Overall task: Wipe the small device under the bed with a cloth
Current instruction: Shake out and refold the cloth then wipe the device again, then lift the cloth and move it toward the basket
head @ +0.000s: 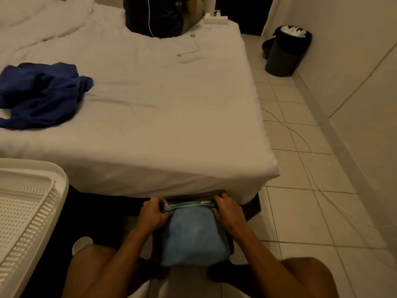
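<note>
A blue cloth (193,237) is draped over a dark boxy device (230,244) on the floor at the foot of the bed (150,104). Only the device's dark right edge shows; the cloth covers the rest. My left hand (153,212) grips the cloth's far left corner. My right hand (227,211) grips its far right corner. Between them the cloth's far edge is bunched into a greenish fold with a small pink mark. Both hands sit just below the white sheet's overhang.
A white perforated plastic basket (25,211) stands at the left. A dark blue garment (40,93) lies on the bed. A black bin (285,50) stands by the right wall. Thin cables (300,134) run over the tiled floor. My bare knees frame the bottom.
</note>
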Tool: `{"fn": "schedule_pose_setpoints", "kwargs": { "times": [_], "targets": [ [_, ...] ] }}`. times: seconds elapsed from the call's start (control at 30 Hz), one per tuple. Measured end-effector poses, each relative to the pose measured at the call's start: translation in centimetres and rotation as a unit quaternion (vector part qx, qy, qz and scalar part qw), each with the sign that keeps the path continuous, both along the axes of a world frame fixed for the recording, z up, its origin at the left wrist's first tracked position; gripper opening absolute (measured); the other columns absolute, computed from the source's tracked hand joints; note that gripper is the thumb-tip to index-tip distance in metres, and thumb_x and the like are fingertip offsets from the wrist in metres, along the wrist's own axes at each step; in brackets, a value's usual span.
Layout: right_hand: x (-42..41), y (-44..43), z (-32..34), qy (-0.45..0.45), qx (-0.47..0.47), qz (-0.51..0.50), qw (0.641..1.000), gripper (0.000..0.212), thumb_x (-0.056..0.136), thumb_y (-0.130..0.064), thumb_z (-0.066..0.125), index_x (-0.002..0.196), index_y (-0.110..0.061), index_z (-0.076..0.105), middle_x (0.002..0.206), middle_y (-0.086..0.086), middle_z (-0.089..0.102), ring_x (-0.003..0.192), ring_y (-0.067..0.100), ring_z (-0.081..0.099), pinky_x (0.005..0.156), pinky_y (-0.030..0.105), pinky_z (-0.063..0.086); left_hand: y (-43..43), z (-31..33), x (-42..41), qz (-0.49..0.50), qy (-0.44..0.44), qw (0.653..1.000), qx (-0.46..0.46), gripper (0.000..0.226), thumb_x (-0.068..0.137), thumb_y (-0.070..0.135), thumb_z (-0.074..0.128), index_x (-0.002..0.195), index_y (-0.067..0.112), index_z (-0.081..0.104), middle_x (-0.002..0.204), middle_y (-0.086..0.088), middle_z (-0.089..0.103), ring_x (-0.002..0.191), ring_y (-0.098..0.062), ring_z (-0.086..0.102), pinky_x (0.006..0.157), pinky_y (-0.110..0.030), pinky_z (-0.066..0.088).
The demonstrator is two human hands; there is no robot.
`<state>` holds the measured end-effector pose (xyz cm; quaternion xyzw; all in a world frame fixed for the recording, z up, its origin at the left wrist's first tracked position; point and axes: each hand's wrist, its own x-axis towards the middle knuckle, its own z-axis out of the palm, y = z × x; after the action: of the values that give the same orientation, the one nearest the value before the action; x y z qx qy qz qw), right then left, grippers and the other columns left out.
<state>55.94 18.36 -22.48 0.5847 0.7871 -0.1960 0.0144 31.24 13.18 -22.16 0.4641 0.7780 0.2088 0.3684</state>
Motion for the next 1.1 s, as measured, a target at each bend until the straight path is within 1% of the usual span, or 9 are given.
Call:
{"fn": "schedule_pose_setpoints", "kwargs": {
  "times": [0.17, 0.3, 0.43, 0.53, 0.63, 0.77, 0.87, 0.97, 1.1],
  "targets": [
    [0.3, -0.3, -0.1, 0.02, 0.005, 0.013, 1.0, 0.041, 0.093, -0.028, 0.056, 0.133, -0.018, 0.049, 0.13, 0.01, 0.048, 0.113, 0.033, 0.056, 0.083, 0.044, 0.051, -0.3, 1.1, -0.7, -0.043, -0.071, 0.996, 0.043, 0.025, 0.06, 0.02, 0.083, 0.061, 0.029, 0.06, 0.055, 0.014, 0.062, 0.056, 0.003, 0.055, 0.065, -0.024, 0.045],
    [0.5, -0.5, -0.1, 0.023, 0.001, 0.028, 0.999, 0.053, 0.092, -0.03, 0.055, 0.142, -0.023, 0.041, 0.136, 0.01, 0.045, 0.117, 0.033, 0.055, 0.087, 0.043, 0.051, -0.5, 2.6, -0.6, -0.07, -0.103, 0.987, 0.101, 0.019, 0.057, 0.021, 0.076, 0.067, 0.023, 0.059, 0.059, 0.018, 0.063, 0.062, -0.006, 0.056, 0.062, -0.023, 0.045],
    [0.3, -0.2, 0.3, 0.006, 0.014, 0.1, 0.995, 0.069, 0.087, -0.037, 0.056, 0.15, -0.031, 0.031, 0.144, 0.016, 0.036, 0.127, 0.037, 0.042, 0.101, 0.043, 0.042, -0.9, 4.5, 0.0, -0.124, -0.076, 0.982, 0.122, 0.025, 0.067, 0.006, 0.077, 0.074, 0.026, 0.065, 0.067, 0.024, 0.068, 0.062, 0.005, 0.062, 0.061, -0.013, 0.047],
    [-1.0, -0.1, 2.0, 0.003, 0.018, 0.14, 0.99, 0.06, 0.084, -0.033, 0.056, 0.142, -0.033, 0.044, 0.138, 0.016, 0.04, 0.125, 0.035, 0.038, 0.101, 0.042, 0.038, -0.8, 6.3, 0.6, -0.173, -0.055, 0.977, 0.114, 0.027, 0.072, 0.005, 0.074, 0.076, 0.03, 0.068, 0.072, 0.016, 0.072, 0.068, 0.004, 0.067, 0.063, -0.013, 0.05],
    [-1.0, 0.0, 3.9, 0.008, -0.007, 0.143, 0.99, 0.037, 0.084, -0.03, 0.058, 0.121, -0.028, 0.061, 0.12, 0.01, 0.048, 0.116, 0.032, 0.043, 0.092, 0.04, 0.041, -0.6, 8.9, 1.5, -0.216, -0.045, 0.968, 0.116, 0.023, 0.079, 0.003, 0.071, 0.083, 0.026, 0.071, 0.08, 0.006, 0.075, 0.075, 0.0, 0.071, 0.066, -0.015, 0.054],
    [0.0, -0.3, 7.3, 0.041, 0.001, 0.127, 0.991, 0.016, 0.082, -0.025, 0.059, 0.097, -0.022, 0.064, 0.108, 0.006, 0.059, 0.104, 0.03, 0.053, 0.084, 0.039, 0.046, -1.0, 12.3, 1.9, -0.239, -0.026, 0.964, 0.114, 0.019, 0.083, 0.003, 0.068, 0.089, 0.021, 0.071, 0.089, -0.005, 0.076, 0.078, -0.009, 0.07, 0.069, -0.018, 0.053],
    [1.2, -0.7, 9.9, 0.059, -0.01, 0.116, 0.991, 0.02, 0.082, -0.026, 0.059, 0.101, -0.021, 0.064, 0.104, 0.004, 0.067, 0.096, 0.026, 0.061, 0.084, 0.04, 0.051, -1.4, 15.0, 1.7, -0.24, -0.017, 0.962, 0.127, 0.02, 0.083, 0.002, 0.068, 0.089, 0.021, 0.07, 0.088, -0.005, 0.076, 0.078, -0.011, 0.071, 0.072, -0.025, 0.056],
    [2.4, -1.5, 13.6, 0.062, -0.003, 0.105, 0.993, 0.023, 0.088, -0.026, 0.061, 0.11, -0.022, 0.064, 0.105, 0.003, 0.067, 0.093, 0.021, 0.062, 0.084, 0.041, 0.054, -2.1, 18.2, 1.5, -0.234, 0.008, 0.958, 0.164, 0.024, 0.08, -0.002, 0.071, 0.084, 0.022, 0.07, 0.079, 0.002, 0.072, 0.069, 0.002, 0.068, 0.069, -0.016, 0.053],
    [2.3, -2.7, 20.3, 0.041, 0.043, 0.108, 0.992, 0.018, 0.091, -0.024, 0.062, 0.108, -0.02, 0.068, 0.104, 0.003, 0.07, 0.095, 0.021, 0.064, 0.086, 0.04, 0.054, -2.9, 22.4, 0.8, -0.206, 0.037, 0.955, 0.212, 0.023, 0.081, -0.001, 0.072, 0.092, 0.019, 0.072, 0.089, -0.004, 0.075, 0.084, -0.01, 0.073, 0.073, -0.013, 0.054]
  ]
}}
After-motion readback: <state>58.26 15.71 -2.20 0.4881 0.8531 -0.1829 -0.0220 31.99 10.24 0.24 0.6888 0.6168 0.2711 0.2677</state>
